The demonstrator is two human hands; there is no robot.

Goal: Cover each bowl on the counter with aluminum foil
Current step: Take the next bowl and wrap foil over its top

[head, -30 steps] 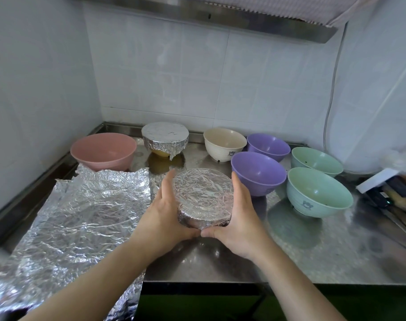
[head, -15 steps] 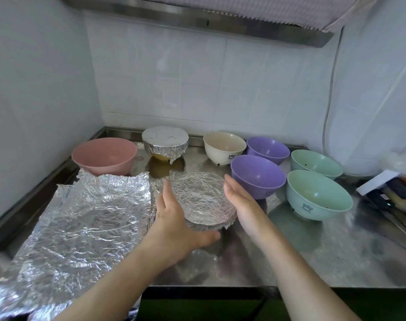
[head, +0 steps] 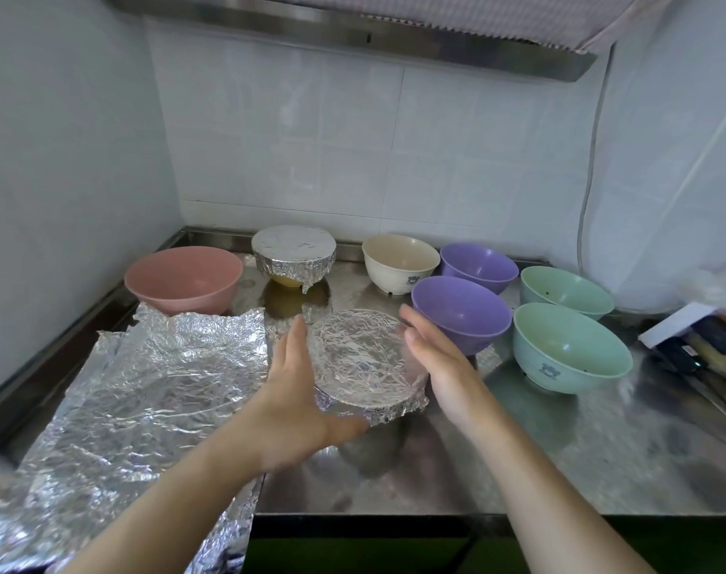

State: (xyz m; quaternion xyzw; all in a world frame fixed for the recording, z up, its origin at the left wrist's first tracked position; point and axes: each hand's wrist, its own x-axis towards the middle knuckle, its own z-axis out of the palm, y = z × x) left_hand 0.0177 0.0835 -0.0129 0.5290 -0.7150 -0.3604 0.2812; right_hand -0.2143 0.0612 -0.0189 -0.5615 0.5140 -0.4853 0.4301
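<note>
Foil-wrapped bowl [head: 363, 362]: head view, near the front middle of the steel counter [head: 560, 457]; top skin crinkled, drum-flat, edge crimped down round the rim, a ragged fringe at the near side.
Left hand [head: 299, 391]: fingers straight, lying along the bowl's left flank, thumb under the near fringe; touching, not gripping.
Right hand [head: 440, 358]: fingers straight and relaxed, just off the bowl's right side, holding nothing; contact cannot be told.
Handling, judged: bowl probably light and rigid; foil thin, soft, tears and dents at a poke, holds any crease. Take hold low on the walls with both palms, never on the flat top.
Foil sheet [head: 145, 399]: loose, heavily wrinkled, spread left of the bowl, front end overhanging the counter edge.
Far covered bowl [head: 293, 256]: at the back, foil smoother, yellowish base showing below the skirt.
Open bowls: pink bowl [head: 184, 279] back left; cream bowl [head: 400, 261]; two purple, near purple bowl [head: 460, 312] just beside the right hand; two green, near green bowl [head: 572, 345] with a small printed motif. All matte, round, footed.
Progress, judged: two covered, six to go.
</note>
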